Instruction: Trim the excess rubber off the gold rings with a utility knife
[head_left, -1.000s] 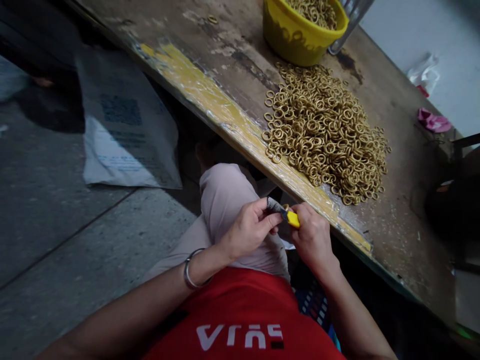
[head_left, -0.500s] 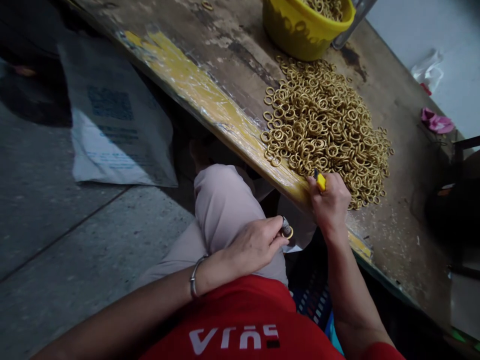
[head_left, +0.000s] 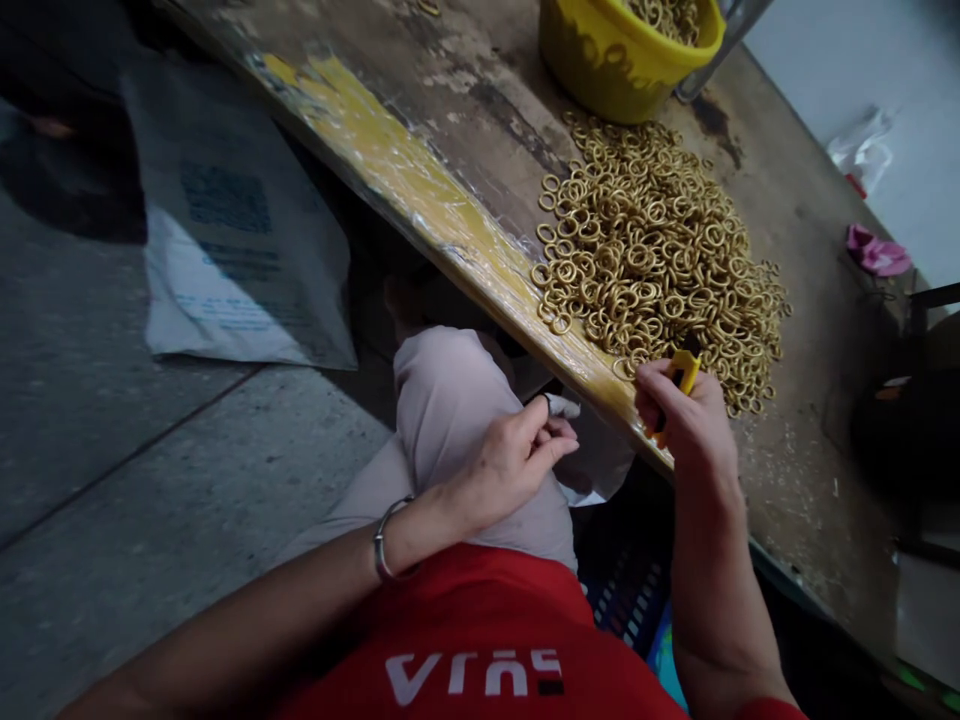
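My right hand (head_left: 690, 415) is closed around a yellow utility knife (head_left: 685, 370), at the front edge of the table beside a heap of brass-coloured rings (head_left: 660, 250). One end of the knife sticks up above the fist, over the nearest rings. My left hand (head_left: 525, 450) hovers over my lap, its index finger in a greyish cover and held apart from the thumb. No ring shows in that hand, and its other fingers are partly curled.
A yellow tub (head_left: 630, 60) with more rings stands behind the heap. Torn clear film and yellow tape (head_left: 420, 180) cover the table edge. A white sack (head_left: 232, 220) is on the floor at left; a blue basket (head_left: 619, 590) sits below the table.
The yellow-rimmed ring in my left hand is gone from view, and that hand has loosened. My right hand has moved right with the knife, which is now more upright.
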